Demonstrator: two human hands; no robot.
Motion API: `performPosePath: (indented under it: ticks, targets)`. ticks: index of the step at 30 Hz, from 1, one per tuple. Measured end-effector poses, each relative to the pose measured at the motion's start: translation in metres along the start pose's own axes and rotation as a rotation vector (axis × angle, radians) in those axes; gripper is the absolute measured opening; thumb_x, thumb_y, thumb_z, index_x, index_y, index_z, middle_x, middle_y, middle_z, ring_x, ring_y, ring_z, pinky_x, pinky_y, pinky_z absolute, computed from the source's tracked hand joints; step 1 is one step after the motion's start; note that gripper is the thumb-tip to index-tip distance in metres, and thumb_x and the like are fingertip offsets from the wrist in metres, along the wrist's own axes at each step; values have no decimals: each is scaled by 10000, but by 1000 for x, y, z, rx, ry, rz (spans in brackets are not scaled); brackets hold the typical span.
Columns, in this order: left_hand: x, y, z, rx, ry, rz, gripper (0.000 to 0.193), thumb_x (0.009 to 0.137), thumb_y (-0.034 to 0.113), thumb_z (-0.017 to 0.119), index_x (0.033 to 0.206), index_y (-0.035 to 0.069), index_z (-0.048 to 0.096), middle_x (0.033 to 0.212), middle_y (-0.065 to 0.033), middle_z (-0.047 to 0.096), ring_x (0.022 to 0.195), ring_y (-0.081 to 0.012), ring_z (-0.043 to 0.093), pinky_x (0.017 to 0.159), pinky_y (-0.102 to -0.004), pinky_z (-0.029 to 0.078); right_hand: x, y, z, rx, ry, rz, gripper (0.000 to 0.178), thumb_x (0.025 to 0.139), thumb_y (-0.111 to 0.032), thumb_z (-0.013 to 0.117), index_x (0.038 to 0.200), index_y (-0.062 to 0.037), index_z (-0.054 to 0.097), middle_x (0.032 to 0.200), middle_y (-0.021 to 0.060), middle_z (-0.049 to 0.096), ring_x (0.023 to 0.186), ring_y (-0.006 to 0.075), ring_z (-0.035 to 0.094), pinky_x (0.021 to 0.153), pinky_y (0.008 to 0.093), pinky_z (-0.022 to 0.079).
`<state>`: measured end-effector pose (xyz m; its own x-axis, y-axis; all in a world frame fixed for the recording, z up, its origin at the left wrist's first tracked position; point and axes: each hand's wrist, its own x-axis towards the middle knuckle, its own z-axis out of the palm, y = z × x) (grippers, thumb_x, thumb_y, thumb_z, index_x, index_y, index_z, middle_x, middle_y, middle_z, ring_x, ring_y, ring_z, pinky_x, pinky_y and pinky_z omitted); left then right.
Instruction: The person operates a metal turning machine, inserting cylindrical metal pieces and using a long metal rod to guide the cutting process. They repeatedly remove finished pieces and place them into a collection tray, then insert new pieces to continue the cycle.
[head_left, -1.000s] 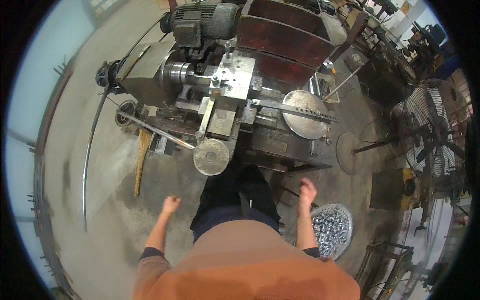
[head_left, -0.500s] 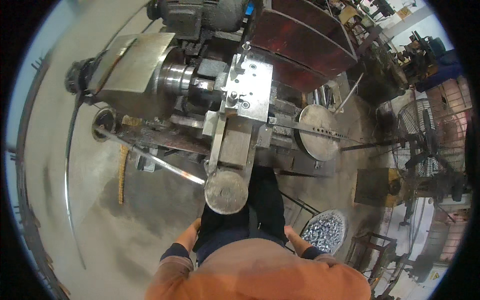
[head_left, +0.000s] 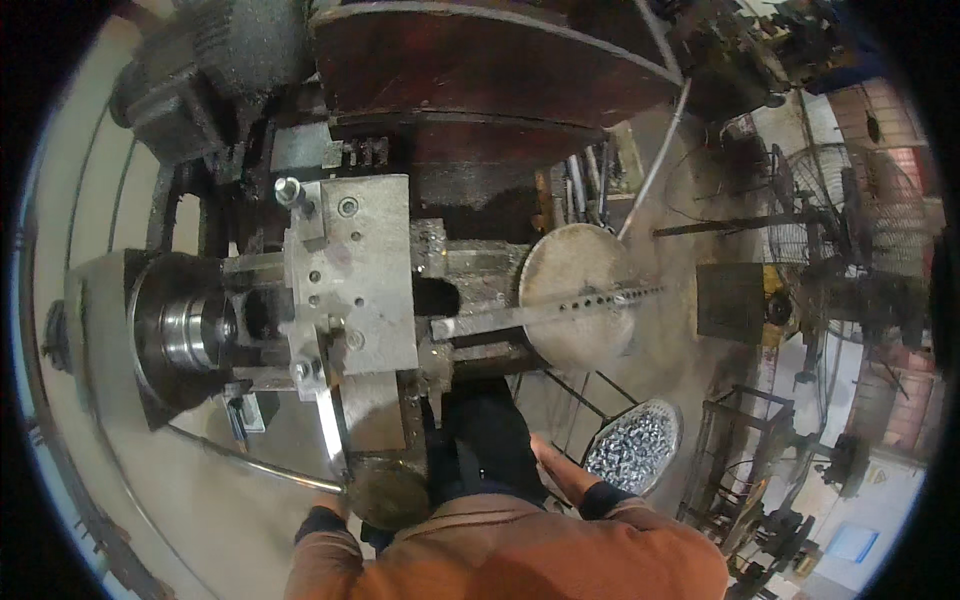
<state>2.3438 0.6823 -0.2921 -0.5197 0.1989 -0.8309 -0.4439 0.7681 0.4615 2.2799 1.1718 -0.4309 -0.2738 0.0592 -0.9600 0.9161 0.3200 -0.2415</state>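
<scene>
Right fingers beside trousers, concrete floor below, fan rightward.

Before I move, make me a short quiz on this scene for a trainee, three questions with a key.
1. What fills the pale basket?
a) wood shavings
b) small shiny metal parts
c) coiled rope
2. True or false: in this view, the bar with a row of holes passes across the large round disc.
3. Fill in: of the left hand and the right hand, the ____ one is nearer the basket.

Key: 1. b; 2. true; 3. right.
</scene>
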Motion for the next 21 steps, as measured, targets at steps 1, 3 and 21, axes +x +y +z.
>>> performPosePath:
  ticks: [1,3,21]
  targets:
    - [10,-4,-4,4,11,-7,307,867,197,483,1087,-12,531,976,-142,582,910,-262,554,792,-375,452,2,-6,1,96,-22,106,320,836,-282,532,1020,-32,610,857,73,628,725,254,601,646,355,488]
    - [33,-17,2,-16,80,-20,290,862,180,478,1066,-18,535,952,-150,585,882,-266,567,763,-380,465,-2,-14,-10,220,-118,185,282,829,-262,549,1006,-53,617,870,85,615,689,239,596,616,357,500]
    - [-72,-24,-169,-1326,1129,155,529,856,463,499,1077,-18,502,759,-120,608,620,-187,597,557,-284,483,-215,-444,-184,-1237,1010,-1378,655,601,-151,592,1240,-95,464,1295,104,449,1201,262,410,954,373,370]
